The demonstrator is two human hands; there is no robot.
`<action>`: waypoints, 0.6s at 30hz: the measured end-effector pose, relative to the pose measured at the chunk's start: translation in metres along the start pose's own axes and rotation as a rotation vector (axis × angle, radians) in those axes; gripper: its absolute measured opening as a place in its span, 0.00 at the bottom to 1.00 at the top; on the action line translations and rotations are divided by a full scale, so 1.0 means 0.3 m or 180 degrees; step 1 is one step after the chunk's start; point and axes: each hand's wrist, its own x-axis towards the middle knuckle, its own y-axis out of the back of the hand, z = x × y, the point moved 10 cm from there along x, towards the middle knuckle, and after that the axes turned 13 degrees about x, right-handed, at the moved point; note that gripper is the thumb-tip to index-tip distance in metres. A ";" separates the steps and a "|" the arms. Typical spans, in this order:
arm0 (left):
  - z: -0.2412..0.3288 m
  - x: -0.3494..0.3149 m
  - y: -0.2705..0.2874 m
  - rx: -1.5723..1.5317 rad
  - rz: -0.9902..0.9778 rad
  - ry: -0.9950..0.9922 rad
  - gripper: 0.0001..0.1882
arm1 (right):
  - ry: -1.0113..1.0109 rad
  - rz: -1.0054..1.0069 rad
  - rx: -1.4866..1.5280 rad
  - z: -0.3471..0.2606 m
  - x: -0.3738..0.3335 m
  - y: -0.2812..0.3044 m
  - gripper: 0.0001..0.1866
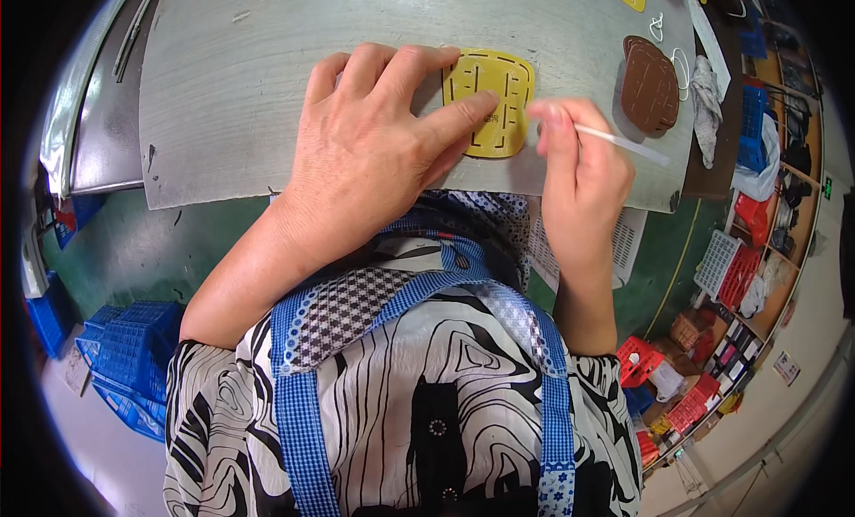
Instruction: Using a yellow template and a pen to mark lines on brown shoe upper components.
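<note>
Single fisheye view from the head (black at the rim), steeply downward, close above both hands.

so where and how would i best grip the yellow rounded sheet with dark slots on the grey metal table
Probably pinch the yellow slotted sheet by its far right corner, coming from the right. It lies flat, with the left hand across its left side and middle, leaving that corner uncovered. The right hand, holding a slim white stick, is beside its right edge.
</note>
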 end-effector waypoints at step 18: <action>0.011 0.080 0.001 0.0139 -0.0265 -0.0533 0.20 | -0.0161 -0.0049 0.0269 0.023 -0.053 0.013 0.15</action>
